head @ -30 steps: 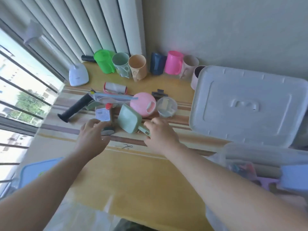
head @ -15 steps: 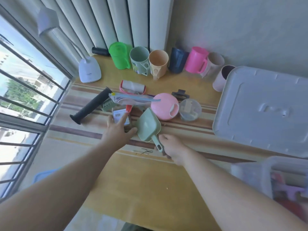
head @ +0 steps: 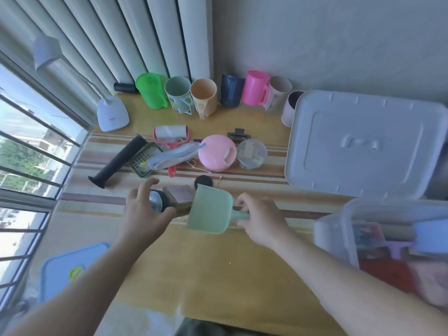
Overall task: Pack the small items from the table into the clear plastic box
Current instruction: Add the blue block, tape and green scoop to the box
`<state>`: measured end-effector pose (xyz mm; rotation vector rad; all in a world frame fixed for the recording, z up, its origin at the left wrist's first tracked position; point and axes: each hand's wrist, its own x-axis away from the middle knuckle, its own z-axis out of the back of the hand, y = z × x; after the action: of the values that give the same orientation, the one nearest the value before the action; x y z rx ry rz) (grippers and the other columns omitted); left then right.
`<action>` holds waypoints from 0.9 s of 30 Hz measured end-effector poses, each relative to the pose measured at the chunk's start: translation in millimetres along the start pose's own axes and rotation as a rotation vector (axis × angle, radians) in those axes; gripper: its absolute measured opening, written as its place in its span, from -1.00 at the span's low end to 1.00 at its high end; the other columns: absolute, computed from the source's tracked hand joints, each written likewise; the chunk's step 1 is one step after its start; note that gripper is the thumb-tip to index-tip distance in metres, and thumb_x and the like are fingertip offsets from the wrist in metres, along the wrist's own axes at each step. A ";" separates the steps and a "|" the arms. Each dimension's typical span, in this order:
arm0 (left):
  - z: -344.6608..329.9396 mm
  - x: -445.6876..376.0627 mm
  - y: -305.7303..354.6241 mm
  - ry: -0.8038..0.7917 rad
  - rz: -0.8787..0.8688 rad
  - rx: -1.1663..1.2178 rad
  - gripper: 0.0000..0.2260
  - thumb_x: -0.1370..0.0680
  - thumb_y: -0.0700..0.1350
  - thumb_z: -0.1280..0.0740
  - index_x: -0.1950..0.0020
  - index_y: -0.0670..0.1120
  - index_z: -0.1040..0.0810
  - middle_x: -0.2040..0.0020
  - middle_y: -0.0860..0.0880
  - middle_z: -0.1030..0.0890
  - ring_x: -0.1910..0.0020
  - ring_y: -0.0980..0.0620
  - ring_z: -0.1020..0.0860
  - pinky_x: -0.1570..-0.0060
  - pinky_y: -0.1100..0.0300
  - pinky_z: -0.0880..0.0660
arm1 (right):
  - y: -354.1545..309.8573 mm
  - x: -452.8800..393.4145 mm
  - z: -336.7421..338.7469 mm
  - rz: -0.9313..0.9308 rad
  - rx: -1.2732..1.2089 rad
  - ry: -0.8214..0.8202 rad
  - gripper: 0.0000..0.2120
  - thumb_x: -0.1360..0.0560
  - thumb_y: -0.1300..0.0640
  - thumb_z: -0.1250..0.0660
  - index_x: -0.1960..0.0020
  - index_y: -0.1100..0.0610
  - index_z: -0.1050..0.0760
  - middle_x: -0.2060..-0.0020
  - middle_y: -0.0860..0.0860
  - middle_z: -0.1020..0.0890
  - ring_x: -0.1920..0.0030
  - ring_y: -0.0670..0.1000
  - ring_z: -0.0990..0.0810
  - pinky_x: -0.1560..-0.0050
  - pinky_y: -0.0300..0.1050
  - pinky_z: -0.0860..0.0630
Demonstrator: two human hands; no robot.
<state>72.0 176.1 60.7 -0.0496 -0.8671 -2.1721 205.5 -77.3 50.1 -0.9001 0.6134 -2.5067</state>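
Observation:
My right hand [head: 263, 220] grips the handle of a pale green scoop [head: 211, 209], lifted above the table. My left hand [head: 145, 212] holds a small dark round item with a shiny face [head: 158, 202] and a flat pinkish-brown packet [head: 179, 194] beside it. The clear plastic box [head: 349, 229] stands at the right with several things inside. Left on the striped cloth are a pink round case [head: 217, 152], a clear round pot [head: 252, 154], a lint roller [head: 171, 134], a black tube [head: 118, 161], a green grid tray [head: 143, 163] and a small black disc [head: 203, 181].
The box's grey lid [head: 363, 144] lies at the back right. A row of cups [head: 203, 98] lines the wall, with a white desk lamp [head: 112, 112] at the left by the window. A blue lidded container [head: 63, 270] sits low at the left.
My right hand has lifted the green scoop off the table and drawn it nearer. My left hand has picked up the dark round item and packet. The camera has tilted, showing more of the box.

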 end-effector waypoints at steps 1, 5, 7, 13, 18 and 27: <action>3.8 10.2 8.2 0.017 -0.068 -0.013 -0.40 -0.35 -0.08 -0.50 -0.32 0.23 -0.39 -0.19 0.02 -0.42 -0.05 -0.03 -0.42 -0.08 0.00 -0.44 | 8.0 9.8 10.3 0.051 0.055 0.045 -0.60 -0.55 0.12 -0.48 -0.32 -0.15 -0.49 -0.05 -0.09 -0.63 -0.17 0.05 -0.53 -0.10 0.03 -0.53; 12.0 55.3 57.5 -0.012 -0.300 -0.058 -0.37 -0.30 -0.06 -0.56 -0.31 0.22 -0.44 -0.15 0.14 -0.54 -0.11 0.00 -0.52 -0.14 0.00 -0.50 | 38.0 53.5 58.1 0.289 0.275 0.248 -0.64 -0.50 0.20 -0.52 -0.21 -0.15 -0.65 0.13 -0.13 -0.69 0.08 0.08 -0.38 0.07 0.05 -0.46; 10.5 82.1 92.0 -0.004 -0.421 -0.052 -0.36 -0.28 -0.08 -0.59 -0.30 0.21 -0.49 -0.10 0.20 -0.56 -0.07 0.05 -0.52 -0.15 -0.01 -0.51 | 59.0 79.6 86.0 0.335 0.294 0.343 -0.69 -0.46 0.20 -0.56 -0.11 -0.12 -0.68 0.13 -0.16 -0.71 0.14 0.06 -0.33 0.15 0.05 -0.45; -29.4 161.5 199.7 -0.026 -0.682 0.129 -0.45 -0.27 0.10 -0.56 -0.26 0.21 -0.57 -0.18 0.24 -0.62 -0.17 0.14 -0.57 -0.18 0.03 -0.53 | 161.3 174.8 174.3 0.387 0.136 0.544 -0.69 -0.43 0.22 -0.54 -0.15 0.02 -0.71 -0.03 -0.05 -0.65 0.00 0.14 -0.50 -0.09 -0.01 -0.44; -86.1 216.1 276.9 -0.084 -0.781 0.334 -0.51 -0.30 0.05 -0.58 -0.19 0.16 -0.54 -0.06 0.11 -0.65 -0.07 -0.01 -0.64 -0.08 0.03 -0.58 | 282.4 244.2 205.0 0.146 0.074 0.519 -0.69 -0.44 0.25 -0.58 -0.14 0.01 -0.73 0.06 -0.24 -0.51 -0.07 0.05 -0.51 -0.07 -0.11 -0.35; -164.8 250.3 320.5 -0.161 -0.818 0.292 -0.40 -0.31 0.04 -0.59 -0.30 0.17 -0.48 -0.18 0.16 -0.61 -0.17 0.02 -0.62 -0.09 -0.02 -0.62 | 323.1 221.7 127.7 0.066 0.332 -0.025 -0.67 -0.57 0.08 -0.46 -0.32 -0.08 -0.61 -0.21 -0.04 -0.56 -0.25 0.12 -0.45 -0.16 0.07 -0.45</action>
<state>154.9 -234.4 191.6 0.3344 -1.4770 -2.7731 205.4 -488.6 77.8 -0.7711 0.2035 -2.4350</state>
